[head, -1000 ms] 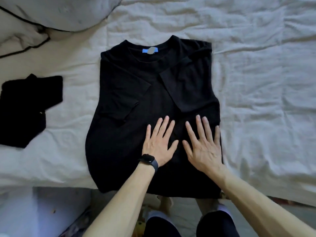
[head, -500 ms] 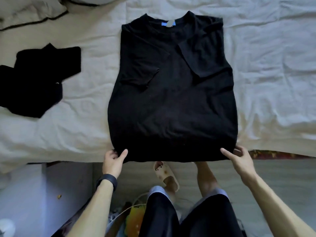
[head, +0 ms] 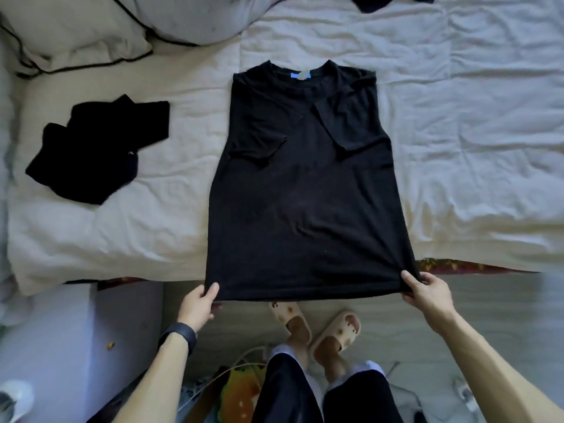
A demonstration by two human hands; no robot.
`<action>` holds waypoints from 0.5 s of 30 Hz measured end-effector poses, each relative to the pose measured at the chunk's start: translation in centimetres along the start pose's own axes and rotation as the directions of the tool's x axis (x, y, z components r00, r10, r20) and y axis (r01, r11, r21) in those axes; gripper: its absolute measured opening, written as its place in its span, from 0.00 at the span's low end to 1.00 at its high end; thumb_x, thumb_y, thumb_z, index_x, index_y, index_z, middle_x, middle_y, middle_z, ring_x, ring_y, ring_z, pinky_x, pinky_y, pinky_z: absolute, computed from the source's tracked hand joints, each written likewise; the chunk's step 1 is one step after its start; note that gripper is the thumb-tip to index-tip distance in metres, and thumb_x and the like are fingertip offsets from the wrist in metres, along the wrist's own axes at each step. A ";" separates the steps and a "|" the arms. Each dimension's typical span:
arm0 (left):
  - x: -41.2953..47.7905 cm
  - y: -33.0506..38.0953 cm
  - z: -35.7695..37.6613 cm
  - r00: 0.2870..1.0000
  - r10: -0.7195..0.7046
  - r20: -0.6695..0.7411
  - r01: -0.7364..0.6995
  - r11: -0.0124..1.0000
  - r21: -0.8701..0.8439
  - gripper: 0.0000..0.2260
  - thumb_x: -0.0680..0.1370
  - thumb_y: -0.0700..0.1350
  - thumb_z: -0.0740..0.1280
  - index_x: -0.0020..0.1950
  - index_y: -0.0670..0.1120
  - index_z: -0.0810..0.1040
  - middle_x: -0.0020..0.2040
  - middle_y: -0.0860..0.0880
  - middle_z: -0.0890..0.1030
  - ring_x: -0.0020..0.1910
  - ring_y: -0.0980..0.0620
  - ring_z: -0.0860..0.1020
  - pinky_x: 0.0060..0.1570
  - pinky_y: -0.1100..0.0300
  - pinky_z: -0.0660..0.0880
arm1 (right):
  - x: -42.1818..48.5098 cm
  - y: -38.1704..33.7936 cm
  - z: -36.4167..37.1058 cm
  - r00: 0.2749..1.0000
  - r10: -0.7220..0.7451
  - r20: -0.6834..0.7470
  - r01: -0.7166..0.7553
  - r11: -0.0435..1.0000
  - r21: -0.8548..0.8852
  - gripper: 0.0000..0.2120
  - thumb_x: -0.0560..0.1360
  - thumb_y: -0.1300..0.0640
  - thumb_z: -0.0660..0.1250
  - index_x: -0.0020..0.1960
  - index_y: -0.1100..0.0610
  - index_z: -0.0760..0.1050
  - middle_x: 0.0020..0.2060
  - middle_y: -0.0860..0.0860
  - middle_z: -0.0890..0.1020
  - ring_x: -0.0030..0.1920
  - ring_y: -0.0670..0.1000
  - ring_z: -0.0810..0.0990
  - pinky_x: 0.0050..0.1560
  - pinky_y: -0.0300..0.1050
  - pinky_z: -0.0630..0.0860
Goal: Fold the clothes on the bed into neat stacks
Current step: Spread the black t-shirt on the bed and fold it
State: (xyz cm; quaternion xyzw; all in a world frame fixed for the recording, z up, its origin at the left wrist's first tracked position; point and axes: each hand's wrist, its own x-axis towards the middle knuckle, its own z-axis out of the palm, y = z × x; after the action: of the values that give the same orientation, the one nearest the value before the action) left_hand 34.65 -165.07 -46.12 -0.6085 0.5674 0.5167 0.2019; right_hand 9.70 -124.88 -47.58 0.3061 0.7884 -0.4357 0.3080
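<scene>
Your left hand (head: 198, 303) pinches the left corner of the hem of the black T-shirt (head: 305, 193), thumb on top and fingers curled underneath. Your right hand (head: 427, 293) grips the right corner the same way. Between them the hem is drawn fairly straight, just past the near edge of the bed (head: 473, 148). The rest of the shirt lies flat on the sheet, with its collar toward the far edge and the blue neck label (head: 300, 75) showing. Both sleeves are turned in over the chest.

The next step looks like carrying the hem up to the collar, and several things could spoil it:

- **Loose sleeves:** The turned-in sleeves lie loose, and the right sleeve (head: 348, 123) sits at a slant. A quick lift could drag them out of place.
- **Uneven hands:** If one hand travels ahead of the other, the fold will land crooked.
- **Flared hem:** The shirt is wider at the hem than at the shoulders, so the corners will probably overhang the shoulders unless you tuck the sides in.
- **Rumpled sheet:** The sheet may bunch under the cloth as it moves.
- **Dropped corner:** Let go of either corner now and that side would droop off the near edge, pulling the shirt askew.

A folded black garment (head: 97, 151) lies toward the left edge of the bed, well apart from the shirt, and I take it to be the stack. A pillow (head: 76, 35) fills the far left corner. Another dark garment (head: 370, 3) lies at the far edge, mostly out of view. Your slippers (head: 290, 319) are on the floor below the hem.
</scene>
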 end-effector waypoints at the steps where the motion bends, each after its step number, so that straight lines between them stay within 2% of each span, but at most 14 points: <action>1: -1.2 0.0 -0.6 0.999 0.016 -0.037 -0.018 0.999 -0.051 0.10 0.83 0.52 0.62 0.60 0.49 0.76 0.54 0.51 0.81 0.44 0.50 0.84 0.36 0.57 0.74 | -0.8 -0.5 -0.5 1.000 -0.010 -0.013 0.010 1.000 0.016 0.06 0.78 0.57 0.73 0.48 0.60 0.79 0.43 0.55 0.83 0.39 0.51 0.83 0.29 0.35 0.78; 3: -3.4 0.8 -1.6 0.994 0.055 -0.098 -0.064 0.993 -0.094 0.11 0.83 0.52 0.63 0.61 0.49 0.78 0.54 0.51 0.82 0.44 0.48 0.84 0.39 0.55 0.76 | -2.4 -1.9 -1.4 0.999 -0.043 -0.020 0.044 0.998 0.045 0.06 0.78 0.57 0.73 0.47 0.59 0.79 0.43 0.56 0.83 0.40 0.53 0.83 0.30 0.36 0.79; 5: -5.4 2.4 -2.5 0.983 0.099 -0.154 -0.109 0.992 -0.057 0.13 0.83 0.52 0.63 0.61 0.46 0.80 0.53 0.48 0.83 0.46 0.44 0.83 0.44 0.50 0.79 | -3.9 -3.6 -2.4 0.995 -0.090 -0.033 0.092 0.994 0.056 0.08 0.78 0.56 0.73 0.47 0.61 0.79 0.41 0.56 0.83 0.39 0.55 0.83 0.30 0.37 0.80; 6: -6.4 3.4 -2.9 0.978 0.111 -0.176 -0.122 0.991 -0.051 0.13 0.83 0.53 0.64 0.59 0.45 0.81 0.51 0.47 0.83 0.47 0.41 0.83 0.47 0.47 0.79 | -4.8 -4.6 -3.0 0.993 -0.114 -0.043 0.117 0.991 0.058 0.09 0.78 0.56 0.73 0.47 0.62 0.80 0.40 0.56 0.83 0.39 0.56 0.83 0.32 0.39 0.81; 8: -8.8 5.1 -3.5 0.967 0.144 -0.212 -0.158 0.986 -0.053 0.11 0.83 0.52 0.63 0.50 0.47 0.81 0.47 0.44 0.84 0.47 0.37 0.83 0.50 0.43 0.79 | -6.9 -6.6 -4.1 0.984 -0.164 -0.071 0.167 0.985 0.036 0.11 0.78 0.54 0.72 0.48 0.63 0.81 0.37 0.56 0.82 0.38 0.57 0.81 0.41 0.50 0.82; 10: -10.9 6.2 -3.8 0.951 0.168 -0.259 -0.189 0.980 -0.058 0.11 0.83 0.52 0.63 0.46 0.48 0.79 0.45 0.44 0.83 0.47 0.38 0.83 0.51 0.43 0.79 | -9.1 -8.1 -5.4 0.969 -0.220 -0.113 0.223 0.975 0.012 0.12 0.78 0.51 0.71 0.49 0.61 0.82 0.38 0.55 0.83 0.41 0.57 0.81 0.49 0.56 0.79; 13: -13.7 6.2 -4.1 0.940 0.158 -0.304 -0.202 0.972 -0.121 0.09 0.82 0.51 0.64 0.48 0.48 0.80 0.41 0.48 0.81 0.45 0.39 0.82 0.49 0.45 0.80 | -12.0 -9.1 -7.5 0.953 -0.263 -0.148 0.275 0.959 0.069 0.10 0.77 0.49 0.69 0.47 0.55 0.81 0.42 0.54 0.84 0.46 0.57 0.81 0.51 0.55 0.77; 15: -15.0 5.1 -4.3 0.938 0.129 -0.322 -0.179 0.975 -0.131 0.11 0.82 0.51 0.65 0.46 0.45 0.79 0.40 0.46 0.79 0.41 0.41 0.79 0.47 0.48 0.79 | -13.3 -8.6 -8.8 0.952 -0.259 -0.163 0.280 0.952 0.124 0.10 0.77 0.48 0.69 0.48 0.55 0.81 0.41 0.54 0.83 0.45 0.58 0.81 0.50 0.56 0.77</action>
State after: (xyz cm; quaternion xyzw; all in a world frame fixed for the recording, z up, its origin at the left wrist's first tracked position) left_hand 34.46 -162.83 -29.80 -0.6500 0.5953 0.4719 0.0200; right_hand 9.59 -123.80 -29.44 0.2477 0.8091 -0.5069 0.1643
